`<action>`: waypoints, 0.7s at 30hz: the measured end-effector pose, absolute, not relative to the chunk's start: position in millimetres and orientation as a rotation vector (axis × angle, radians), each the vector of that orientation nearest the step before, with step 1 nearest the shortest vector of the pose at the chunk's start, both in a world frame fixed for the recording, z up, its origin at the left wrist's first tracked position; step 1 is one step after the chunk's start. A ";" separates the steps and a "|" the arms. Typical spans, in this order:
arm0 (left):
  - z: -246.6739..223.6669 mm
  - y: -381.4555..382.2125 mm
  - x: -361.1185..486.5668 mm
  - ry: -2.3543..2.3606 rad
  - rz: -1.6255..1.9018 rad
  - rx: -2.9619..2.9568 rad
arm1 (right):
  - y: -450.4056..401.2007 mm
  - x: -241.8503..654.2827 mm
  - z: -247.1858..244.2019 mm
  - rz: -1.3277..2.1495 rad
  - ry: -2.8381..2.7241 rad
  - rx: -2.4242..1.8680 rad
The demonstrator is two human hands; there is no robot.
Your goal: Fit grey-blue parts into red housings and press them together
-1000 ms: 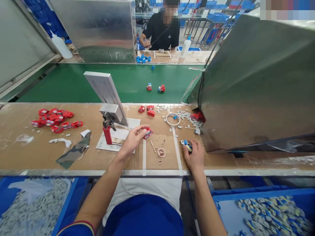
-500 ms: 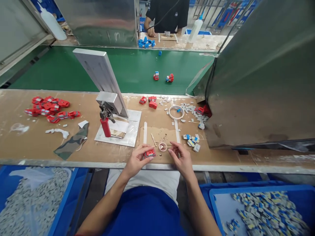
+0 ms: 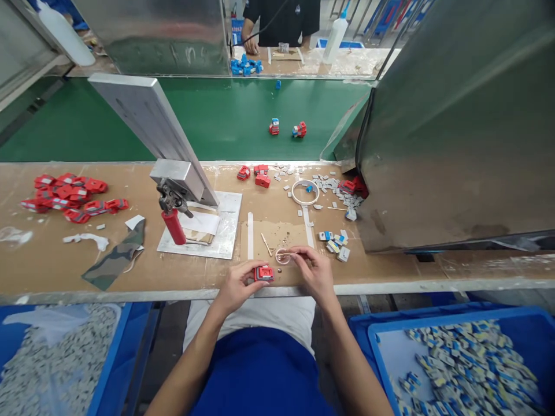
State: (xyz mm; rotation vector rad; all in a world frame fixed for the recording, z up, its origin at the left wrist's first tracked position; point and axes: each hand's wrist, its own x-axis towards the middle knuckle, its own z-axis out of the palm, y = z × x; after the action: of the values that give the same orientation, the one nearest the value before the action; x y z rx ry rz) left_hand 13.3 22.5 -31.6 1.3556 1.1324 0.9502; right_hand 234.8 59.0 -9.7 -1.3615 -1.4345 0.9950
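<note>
Held between thumb and fingers of my left hand (image 3: pixel 240 282) is a red toy car (image 3: pixel 263 273), low over the front of the table. My right hand (image 3: pixel 314 271) pinches a thin stick (image 3: pixel 286 253), whose tip reaches over a small round dish (image 3: pixel 282 257). Another small stick (image 3: pixel 266 244) lies just behind the dish, on a cardboard sheet (image 3: pixel 286 231). Right of my right hand sit several blue, white and grey parts (image 3: pixel 336 244). A white ring (image 3: pixel 305 192) lies farther back with a blue piece inside.
A metal press (image 3: pixel 173 179) with a red handle stands left of centre. Red cars (image 3: pixel 65 193) are piled at far left. Behind runs a green belt (image 3: pixel 208 115); a person (image 3: pixel 281 23) is across it. Part-filled blue bins (image 3: pixel 375 352) flank me. A metal panel (image 3: pixel 455 144) rises at right.
My right hand has closed on the thin stick at the dish. My left hand still holds the red car. The whole view has shifted slightly.
</note>
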 end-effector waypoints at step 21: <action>-29.5 21.5 15.3 1.149 0.959 1.781 | 19.4 217.2 -3.6 1.119 -1.313 -1.271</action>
State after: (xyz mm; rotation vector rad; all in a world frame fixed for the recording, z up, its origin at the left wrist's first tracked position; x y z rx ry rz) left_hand 15.3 21.5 -29.5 1.7813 1.1491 0.9589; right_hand 217.2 19.4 -3.6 -1.2711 -1.3130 1.1186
